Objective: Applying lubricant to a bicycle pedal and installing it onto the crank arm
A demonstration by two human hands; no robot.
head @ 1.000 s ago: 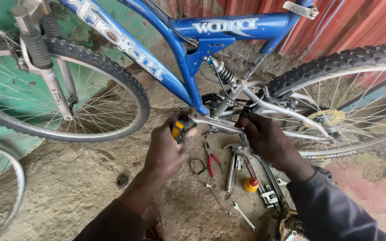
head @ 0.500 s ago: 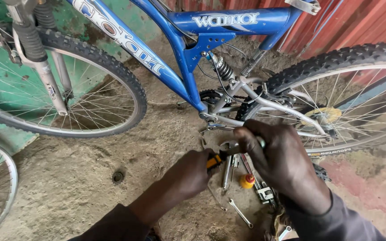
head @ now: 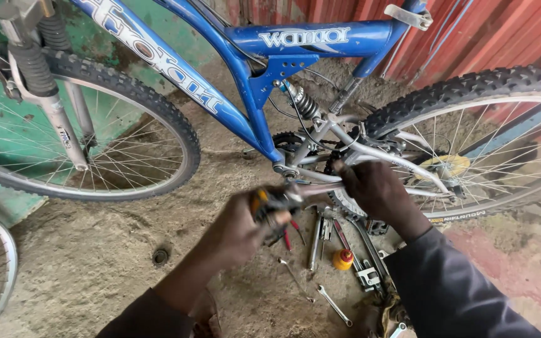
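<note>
Pedal (head: 269,205), black with an orange reflector, sits at the end of the crank (head: 313,189), just below the blue bike (head: 245,81) frame and above the tools (head: 330,250) scattered on the dirt floor (head: 95,263). The left hand (head: 240,228) wraps around the pedal, its fingers (head: 278,218) curled tight over the pedal body, so nothing shows between palm and pedal. The right hand (head: 370,188) is closed on the crank near the chainring, close to the rear wheel (head: 471,87); its fingers are folded under, and I cannot tell for sure whether they grip the crank arm alone or a tool against it.

Several things could go wrong, as I judge it. If the pedal gives suddenly, the left knuckles could strike the frame or the chainring teeth. The right hand sits close to the chain and sprocket, where a slip or a turn of the crank could pinch skin. The bike looks propped rather than clamped, so a hard twist could tip it toward the front wheel (head: 82,125). Loose spanners underfoot could also be kicked or lost in the dirt.
</note>
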